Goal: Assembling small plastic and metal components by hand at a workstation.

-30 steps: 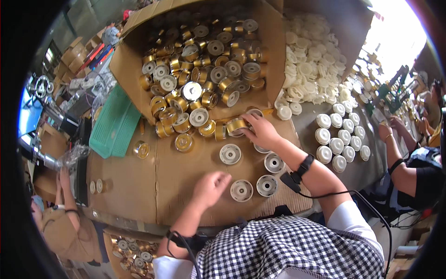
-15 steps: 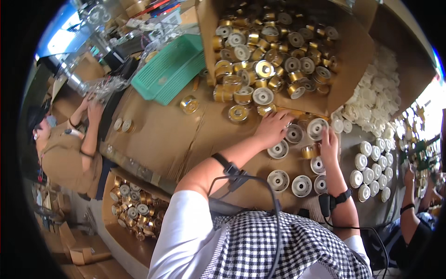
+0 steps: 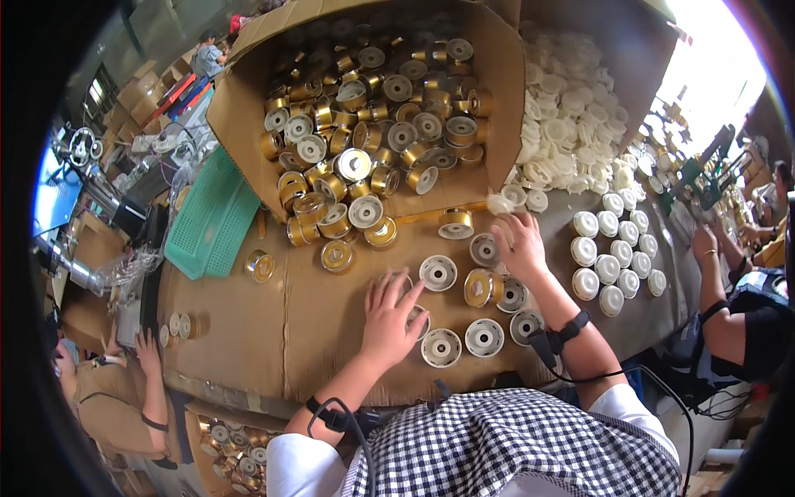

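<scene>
My left hand (image 3: 387, 321) is open, its fingers spread above two gold-sided round parts with white faces and partly covering them. One white-faced part (image 3: 438, 272) lies just beyond its fingertips. My right hand (image 3: 520, 248) is at the far end of the group, fingers curled, with a blurred translucent white plastic cap (image 3: 499, 204) at the fingertips. Beside its thumb sits another round part (image 3: 484, 249). Between my hands, a gold part (image 3: 482, 287) rests on its side. Nearer to me are more white-faced parts (image 3: 484, 337), lying face up on the cardboard-covered table (image 3: 331, 348).
A cardboard box (image 3: 507, 108) spills many gold parts toward me. Right of it is a heap of white caps (image 3: 567, 116). Capped parts (image 3: 607, 268) stand grouped at the right. A green basket (image 3: 207, 224) is at the left. Co-workers' arms (image 3: 719, 290) are on both sides.
The view has shifted right. My left hand has drawn back toward me from the far parts and spread its fingers. My right hand has reached farther away, toward the white caps.
</scene>
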Demonstrator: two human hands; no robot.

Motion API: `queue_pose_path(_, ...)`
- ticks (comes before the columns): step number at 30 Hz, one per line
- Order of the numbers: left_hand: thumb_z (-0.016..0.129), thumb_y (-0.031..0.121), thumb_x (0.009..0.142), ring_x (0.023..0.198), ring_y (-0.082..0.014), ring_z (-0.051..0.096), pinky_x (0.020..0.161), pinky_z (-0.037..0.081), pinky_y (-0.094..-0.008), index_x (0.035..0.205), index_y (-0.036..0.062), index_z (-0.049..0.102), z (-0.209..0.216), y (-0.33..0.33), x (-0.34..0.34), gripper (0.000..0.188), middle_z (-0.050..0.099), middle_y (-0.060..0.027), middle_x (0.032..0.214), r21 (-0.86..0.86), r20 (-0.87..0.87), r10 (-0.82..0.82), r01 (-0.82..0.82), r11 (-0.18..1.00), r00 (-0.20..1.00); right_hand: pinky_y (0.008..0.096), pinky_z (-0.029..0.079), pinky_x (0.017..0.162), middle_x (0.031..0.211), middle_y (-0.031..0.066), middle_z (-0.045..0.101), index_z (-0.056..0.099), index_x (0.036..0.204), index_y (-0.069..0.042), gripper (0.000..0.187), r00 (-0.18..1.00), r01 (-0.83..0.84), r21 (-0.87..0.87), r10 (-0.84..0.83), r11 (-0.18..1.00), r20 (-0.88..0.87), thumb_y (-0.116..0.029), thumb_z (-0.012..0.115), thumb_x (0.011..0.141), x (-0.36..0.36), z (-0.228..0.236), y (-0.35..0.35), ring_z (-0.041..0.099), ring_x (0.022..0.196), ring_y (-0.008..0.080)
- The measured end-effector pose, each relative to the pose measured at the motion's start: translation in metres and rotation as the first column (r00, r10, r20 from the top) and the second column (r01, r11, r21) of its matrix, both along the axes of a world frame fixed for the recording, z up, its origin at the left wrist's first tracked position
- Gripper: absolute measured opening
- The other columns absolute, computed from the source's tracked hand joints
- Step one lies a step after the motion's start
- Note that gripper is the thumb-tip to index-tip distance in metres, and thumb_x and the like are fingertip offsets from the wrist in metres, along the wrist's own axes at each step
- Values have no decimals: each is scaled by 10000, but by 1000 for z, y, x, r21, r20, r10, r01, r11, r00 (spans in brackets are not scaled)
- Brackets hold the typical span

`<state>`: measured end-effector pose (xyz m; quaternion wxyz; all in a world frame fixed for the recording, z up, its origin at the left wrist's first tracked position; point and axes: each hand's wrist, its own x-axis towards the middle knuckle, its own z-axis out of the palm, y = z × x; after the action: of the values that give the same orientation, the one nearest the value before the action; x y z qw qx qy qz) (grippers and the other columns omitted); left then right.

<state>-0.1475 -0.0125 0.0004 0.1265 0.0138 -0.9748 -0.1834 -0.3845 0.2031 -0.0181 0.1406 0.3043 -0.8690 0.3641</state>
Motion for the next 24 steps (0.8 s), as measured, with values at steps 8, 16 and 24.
queue_pose_path(8,635,531,942,1547,-453,193,1221,174,-635,1526,168,501,19,54,-38,701,372,-158,1620,-49,-12,-168,167,985,986,496,500,988,1340,169,614,641,1350,-163,413,909,-394,10,388,919,155,-194,673,940,-6,11,-63,571,1228,400)
queue_pose_path(16,641,393,942,1502,-404,333,1232,228,-564,1444,118,572,-6,68,-48,577,545,-149,1484,-80,13,-213,213,974,977,507,476,964,1168,123,660,728,1230,-180,301,979,-197,45,194,979,67,-218,672,936,-12,1,-52,602,1132,376)
queue_pose_path(24,657,390,947,1432,-390,436,1221,258,-540,1410,82,599,-4,53,-25,559,572,-145,1461,-3,-35,-193,193,981,981,435,534,902,1129,179,661,735,1214,-97,336,902,-290,-106,309,951,301,-190,745,892,20,-8,-8,617,1079,371)
